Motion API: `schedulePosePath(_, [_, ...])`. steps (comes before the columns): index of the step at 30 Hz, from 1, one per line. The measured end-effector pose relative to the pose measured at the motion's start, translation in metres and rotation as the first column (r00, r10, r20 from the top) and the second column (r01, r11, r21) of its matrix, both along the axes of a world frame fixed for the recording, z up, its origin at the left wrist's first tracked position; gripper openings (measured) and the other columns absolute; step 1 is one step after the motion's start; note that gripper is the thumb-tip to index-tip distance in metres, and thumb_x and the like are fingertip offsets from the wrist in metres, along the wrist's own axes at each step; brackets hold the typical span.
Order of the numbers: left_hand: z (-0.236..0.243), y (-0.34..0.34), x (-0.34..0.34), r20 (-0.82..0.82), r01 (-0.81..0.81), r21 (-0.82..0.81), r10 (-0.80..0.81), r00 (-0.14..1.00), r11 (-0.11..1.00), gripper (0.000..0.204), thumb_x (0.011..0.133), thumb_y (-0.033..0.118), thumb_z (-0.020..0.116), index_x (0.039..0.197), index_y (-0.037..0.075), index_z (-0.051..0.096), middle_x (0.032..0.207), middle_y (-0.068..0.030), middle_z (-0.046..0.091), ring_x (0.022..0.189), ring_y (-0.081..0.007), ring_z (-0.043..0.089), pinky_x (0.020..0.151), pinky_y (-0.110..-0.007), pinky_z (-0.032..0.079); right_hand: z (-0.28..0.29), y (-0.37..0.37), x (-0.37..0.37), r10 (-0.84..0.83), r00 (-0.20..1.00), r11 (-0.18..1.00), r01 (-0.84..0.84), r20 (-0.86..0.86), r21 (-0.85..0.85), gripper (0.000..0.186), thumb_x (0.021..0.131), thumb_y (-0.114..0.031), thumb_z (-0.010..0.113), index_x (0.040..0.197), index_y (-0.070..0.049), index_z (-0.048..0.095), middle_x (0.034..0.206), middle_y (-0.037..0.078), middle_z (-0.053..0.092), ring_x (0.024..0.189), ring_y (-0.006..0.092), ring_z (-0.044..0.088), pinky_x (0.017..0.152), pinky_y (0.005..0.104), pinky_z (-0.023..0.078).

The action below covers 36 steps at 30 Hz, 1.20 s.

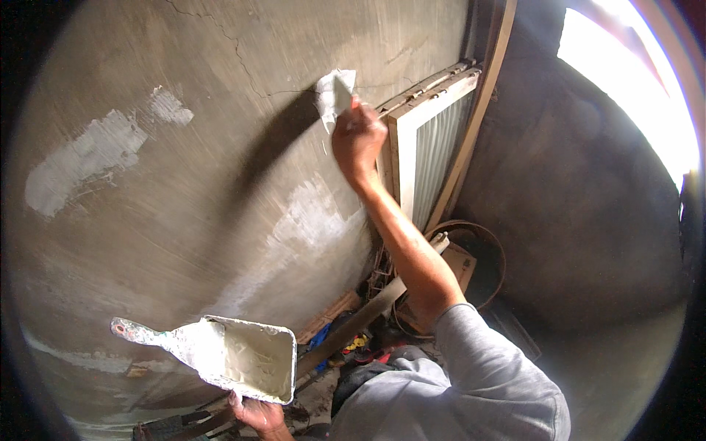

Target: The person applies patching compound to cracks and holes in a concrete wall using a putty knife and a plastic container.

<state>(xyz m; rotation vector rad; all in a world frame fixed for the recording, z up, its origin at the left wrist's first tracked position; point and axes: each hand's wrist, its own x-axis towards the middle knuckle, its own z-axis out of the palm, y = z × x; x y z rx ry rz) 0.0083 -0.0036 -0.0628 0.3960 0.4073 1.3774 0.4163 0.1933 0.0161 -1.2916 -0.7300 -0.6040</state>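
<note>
While the right hand is holding a putty knife at the top centre of the frame, I am seeing its fingers wrapping closely around the handle, of which only a bit of red is showing. From my distant seat I am finding the blade over a small white patch on the grey-brown wall, right where a thin crack is running in from the upper left.

At the bottom of the frame, left of centre, the left hand is supporting a rectangular tray from beneath. I am making out the thumb pressing near its lower left corner; the other fingers are hiding, so I cannot tell how they are set. Pale paste is coating the inside of the tray, and a broad scraper is resting across its left side, its spattered handle pointing left.

A larger white smear is showing at the upper left. Right of the raised forearm, a white-framed glazed panel is leaning by the wall.
</note>
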Motion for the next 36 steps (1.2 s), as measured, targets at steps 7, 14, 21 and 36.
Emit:
schedulePosePath(7, [-0.002,0.003,0.004,0.019,-0.017,-0.004,0.017,1.0,1.0,0.058,0.075,0.019,0.052,0.127,0.005,0.031,0.132,-0.0097,0.032,0.12,-0.0263,0.032,0.1,-0.046,0.023,0.011,0.01,0.046,-0.064,0.998,0.996,0.065,-0.021,0.054,0.008,0.069,-0.004,0.05,0.075,-0.001,0.055,0.069,0.019,0.054,0.063,0.0366,0.054,0.056,0.0433,0.042])
schedulePosePath(14, [-0.005,0.0,0.003,0.02,-0.054,-0.023,0.054,0.998,0.998,0.058,0.076,0.02,0.051,0.128,0.005,0.03,0.133,-0.0099,0.031,0.121,-0.0264,0.031,0.101,-0.046,0.022,0.003,0.002,-0.017,0.058,0.998,0.998,-0.057,0.014,-0.031,0.024,0.074,-0.004,0.049,0.097,-0.003,0.054,0.083,0.017,0.054,0.069,0.0351,0.055,0.057,0.0423,0.045])
schedulePosePath(21, [-0.004,0.001,0.008,0.001,-0.088,-0.021,0.088,0.996,0.996,0.06,0.076,0.019,0.049,0.129,0.004,0.027,0.134,-0.0112,0.029,0.122,-0.0261,0.029,0.102,-0.044,0.021,-0.019,0.042,-0.062,-0.026,0.974,0.979,0.071,0.227,-0.192,0.038,0.077,-0.008,0.053,0.113,0.001,0.044,0.096,0.015,0.048,0.086,0.0284,0.05,0.063,0.0349,0.048])
schedulePosePath(36, [-0.004,0.002,0.004,0.03,-0.055,-0.038,0.056,0.998,0.998,0.056,0.079,0.02,0.049,0.129,0.004,0.027,0.134,-0.0112,0.029,0.122,-0.0268,0.029,0.102,-0.045,0.022,-0.063,-0.003,0.0,0.273,0.643,0.952,-0.286,-0.716,0.105,0.011,0.07,-0.005,0.052,0.069,0.005,0.055,0.054,0.002,0.047,0.051,0.009,0.041,0.047,0.0271,0.036])
